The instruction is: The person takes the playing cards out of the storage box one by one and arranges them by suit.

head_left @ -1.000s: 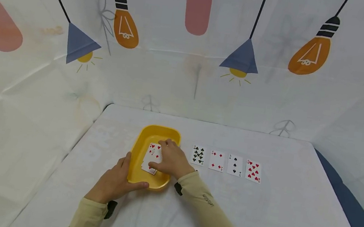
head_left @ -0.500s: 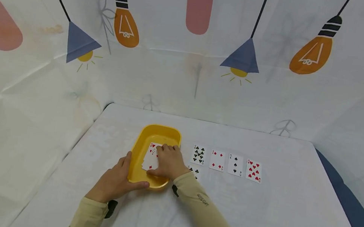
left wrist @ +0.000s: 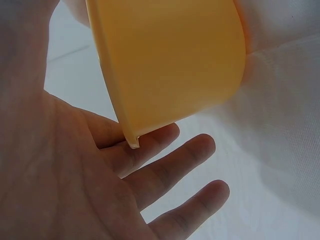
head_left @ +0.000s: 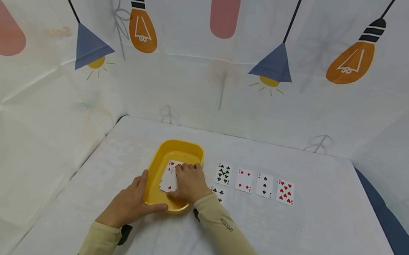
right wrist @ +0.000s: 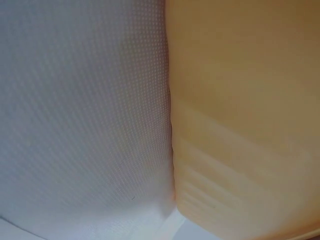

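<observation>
Centre frame: your left hand (head_left: pixel 126 206), spread wide, braces the tray (head_left: pixel 164 152); your right hand (head_left: pixel 190 183) covers cards (head_left: pixel 168 180), grip unclear. Likely picking; next calls for separating one.

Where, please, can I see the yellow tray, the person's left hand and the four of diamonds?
Yellow tray (head_left: pixel 181 153): head view, bare inside at its far end.
Left hand (head_left: pixel 128 204): head view, back of the hand.
Four of diamonds (head_left: pixel 244 180): head view, middle of its face.
</observation>
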Available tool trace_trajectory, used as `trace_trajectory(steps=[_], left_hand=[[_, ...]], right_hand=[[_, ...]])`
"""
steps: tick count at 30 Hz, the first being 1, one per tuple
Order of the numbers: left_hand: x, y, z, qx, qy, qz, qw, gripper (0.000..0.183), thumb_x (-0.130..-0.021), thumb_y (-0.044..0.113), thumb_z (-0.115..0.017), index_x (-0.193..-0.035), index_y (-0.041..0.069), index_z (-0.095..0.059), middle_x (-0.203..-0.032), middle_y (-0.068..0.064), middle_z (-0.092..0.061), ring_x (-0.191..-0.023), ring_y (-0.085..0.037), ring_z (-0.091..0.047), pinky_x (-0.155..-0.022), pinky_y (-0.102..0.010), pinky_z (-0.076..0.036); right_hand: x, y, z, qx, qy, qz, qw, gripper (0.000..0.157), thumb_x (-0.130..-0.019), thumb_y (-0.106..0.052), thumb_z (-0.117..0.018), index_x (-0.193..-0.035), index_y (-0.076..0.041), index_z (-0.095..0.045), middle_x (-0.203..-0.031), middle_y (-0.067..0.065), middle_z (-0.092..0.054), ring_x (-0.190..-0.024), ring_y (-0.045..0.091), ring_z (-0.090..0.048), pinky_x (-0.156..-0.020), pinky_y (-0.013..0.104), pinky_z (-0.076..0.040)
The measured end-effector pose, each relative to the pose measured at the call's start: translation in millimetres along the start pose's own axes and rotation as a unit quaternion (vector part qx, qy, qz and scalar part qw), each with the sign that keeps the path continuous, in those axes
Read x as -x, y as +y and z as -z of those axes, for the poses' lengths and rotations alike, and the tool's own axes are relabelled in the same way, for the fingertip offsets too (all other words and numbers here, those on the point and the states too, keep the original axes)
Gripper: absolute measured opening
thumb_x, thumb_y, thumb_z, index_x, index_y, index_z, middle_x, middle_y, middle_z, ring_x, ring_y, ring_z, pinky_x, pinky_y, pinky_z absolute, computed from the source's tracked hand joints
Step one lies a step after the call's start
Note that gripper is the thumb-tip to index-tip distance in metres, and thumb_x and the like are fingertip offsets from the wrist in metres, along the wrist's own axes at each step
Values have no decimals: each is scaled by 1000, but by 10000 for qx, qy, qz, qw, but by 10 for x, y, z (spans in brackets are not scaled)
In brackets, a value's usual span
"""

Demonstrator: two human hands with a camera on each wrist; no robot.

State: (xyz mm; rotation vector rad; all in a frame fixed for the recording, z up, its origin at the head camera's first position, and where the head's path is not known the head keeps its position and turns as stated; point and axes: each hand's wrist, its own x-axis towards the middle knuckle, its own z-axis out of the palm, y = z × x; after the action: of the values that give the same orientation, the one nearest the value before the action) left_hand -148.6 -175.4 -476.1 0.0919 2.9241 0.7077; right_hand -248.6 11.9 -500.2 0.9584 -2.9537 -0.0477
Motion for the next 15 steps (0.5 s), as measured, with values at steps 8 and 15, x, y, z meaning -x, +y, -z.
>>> trace_trajectory(steps=[8, 15], left_hand=[[3, 12, 3, -29, 24, 5, 10000, 133, -76, 78, -69, -158, -9, -11, -152, -31, -38, -112, -45, -60, -96, -58, -49], [4, 17, 6, -16, 28, 17, 10000, 133, -76, 78, -70, -158, -8, -11, -152, -31, -38, -112, -45, -60, -96, -59, -49]], right_hand=[[-3, 6, -16, -37, 55, -12, 10000, 82, -78, -72, -69, -132, -11, -59, -122, 7, -64, -110, 25, -61, -97, 42, -42], [-6, 10, -24, -121, 79, -13, 9999, 81, -78, -72, -70, -131, -11, -59, -122, 6, -64, -110, 24, -60, -97, 42, -41]])
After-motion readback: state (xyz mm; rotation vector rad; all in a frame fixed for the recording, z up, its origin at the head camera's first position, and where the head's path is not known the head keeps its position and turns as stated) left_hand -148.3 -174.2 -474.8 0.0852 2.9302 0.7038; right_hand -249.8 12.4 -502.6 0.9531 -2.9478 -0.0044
